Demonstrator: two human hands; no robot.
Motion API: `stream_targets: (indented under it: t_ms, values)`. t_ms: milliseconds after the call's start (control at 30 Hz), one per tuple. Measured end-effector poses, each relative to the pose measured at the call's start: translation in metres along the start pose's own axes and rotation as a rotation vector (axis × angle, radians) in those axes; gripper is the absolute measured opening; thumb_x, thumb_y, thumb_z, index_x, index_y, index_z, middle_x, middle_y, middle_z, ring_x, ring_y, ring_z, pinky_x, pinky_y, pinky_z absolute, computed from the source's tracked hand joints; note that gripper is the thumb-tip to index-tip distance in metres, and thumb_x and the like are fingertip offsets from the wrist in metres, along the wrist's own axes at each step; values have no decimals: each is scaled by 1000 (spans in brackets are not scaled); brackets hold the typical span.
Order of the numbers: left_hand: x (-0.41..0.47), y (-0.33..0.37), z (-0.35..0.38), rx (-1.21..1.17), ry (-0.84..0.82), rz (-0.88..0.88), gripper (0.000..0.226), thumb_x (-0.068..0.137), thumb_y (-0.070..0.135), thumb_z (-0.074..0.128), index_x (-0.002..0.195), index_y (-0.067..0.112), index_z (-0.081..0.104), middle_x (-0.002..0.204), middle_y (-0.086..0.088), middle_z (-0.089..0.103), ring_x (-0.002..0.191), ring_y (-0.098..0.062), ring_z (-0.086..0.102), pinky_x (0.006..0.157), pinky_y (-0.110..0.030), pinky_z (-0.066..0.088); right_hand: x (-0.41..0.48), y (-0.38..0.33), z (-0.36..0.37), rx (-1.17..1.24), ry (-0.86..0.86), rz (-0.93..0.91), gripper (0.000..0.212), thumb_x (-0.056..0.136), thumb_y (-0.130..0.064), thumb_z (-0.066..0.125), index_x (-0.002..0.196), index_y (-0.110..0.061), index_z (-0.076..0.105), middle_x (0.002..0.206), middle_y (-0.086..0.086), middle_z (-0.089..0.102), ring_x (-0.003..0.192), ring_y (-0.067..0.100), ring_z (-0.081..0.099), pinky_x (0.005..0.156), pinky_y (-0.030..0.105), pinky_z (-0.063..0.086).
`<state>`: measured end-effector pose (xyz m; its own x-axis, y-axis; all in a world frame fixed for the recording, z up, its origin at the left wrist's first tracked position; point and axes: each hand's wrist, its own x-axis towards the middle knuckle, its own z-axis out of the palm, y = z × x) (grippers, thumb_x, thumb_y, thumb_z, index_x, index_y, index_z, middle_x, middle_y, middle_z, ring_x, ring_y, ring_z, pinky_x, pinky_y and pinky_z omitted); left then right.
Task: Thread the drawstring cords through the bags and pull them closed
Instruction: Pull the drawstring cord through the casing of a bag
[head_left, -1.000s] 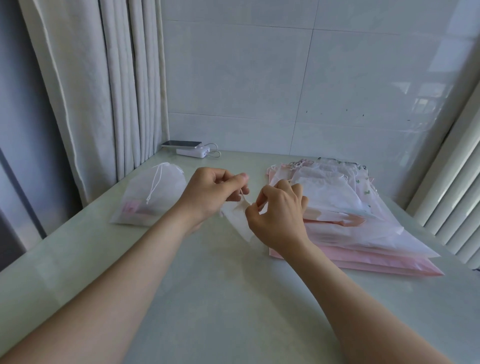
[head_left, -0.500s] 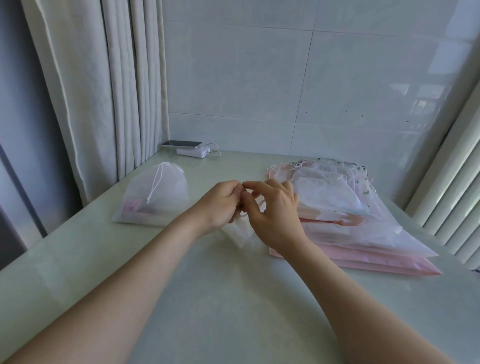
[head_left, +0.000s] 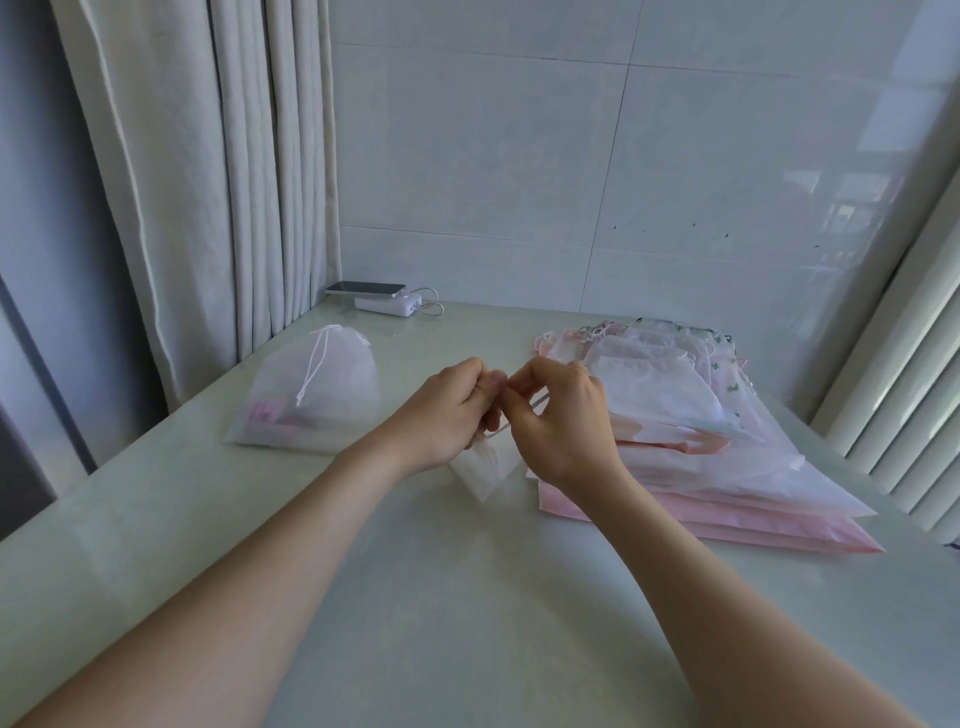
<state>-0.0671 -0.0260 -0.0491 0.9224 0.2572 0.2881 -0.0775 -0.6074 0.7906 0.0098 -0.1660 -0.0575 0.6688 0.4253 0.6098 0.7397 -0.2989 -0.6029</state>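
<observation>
Left hand (head_left: 447, 410), right hand (head_left: 563, 421), one bag (head_left: 484, 469).

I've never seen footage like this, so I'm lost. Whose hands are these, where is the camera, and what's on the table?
There is no machine: these are one person's bare arms, filmed by a camera worn on the head, looking forward and down. The left hand and right hand meet above the table, both pinching the top of a small bag, where a thin white cord shows. To the left lies a closed bag with its own cord drawn. To the right is a pile of flat pink and white bags. At the back, a phone rests on a white charger pack.
</observation>
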Motion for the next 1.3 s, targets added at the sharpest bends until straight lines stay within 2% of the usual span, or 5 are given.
stream_targets:
  t_ms: [333, 700, 900, 1067, 1300]
  values:
    - [1, 1, -7, -141, -34, 2, 30, 109, 30, 55, 91, 5, 53, 75, -8, 69, 57, -25, 55, 52, -34, 46, -1, 12, 1, -355, -9, -261, 8, 98, -24, 48, 94, -19, 53, 86, -5, 61, 80, 25, 44, 76, 45, 37]
    - [-4, 10, -19, -165, -92, -86, 19, 100, 14, 71, 96, -3, 78, 87, -23, 75, 71, -18, 71, 66, -27, 60, 0, 11, -4, -565, -39, -360, 6, 92, -17, 45, 91, -15, 51, 76, -1, 58, 77, 27, 42, 73, 39, 26]
    - [-3, 8, -21, 40, -53, -131, 17, 98, 15, 70, 85, 9, 80, 73, -9, 75, 64, -20, 73, 63, -28, 60, -1, 10, -11, -146, -107, -341, 17, 94, -4, 47, 108, -13, 46, 82, -7, 51, 75, 21, 50, 71, 46, 44]
    - [-7, 13, -19, 242, -132, -90, 17, 97, 26, 70, 83, 23, 79, 70, 1, 75, 63, -14, 74, 74, -34, 63, 6, -4, -18, 246, -58, 50, 17, 89, -6, 69, 95, -16, 58, 63, -5, 59, 56, 10, 51, 62, 28, 43]
    - [-12, 23, -17, 305, -201, -44, 16, 95, 31, 70, 83, 24, 79, 66, 5, 73, 65, -12, 72, 71, -32, 59, 9, -8, -22, 622, 7, 380, 15, 93, -12, 73, 107, -15, 69, 71, 4, 72, 58, 15, 54, 64, 32, 46]
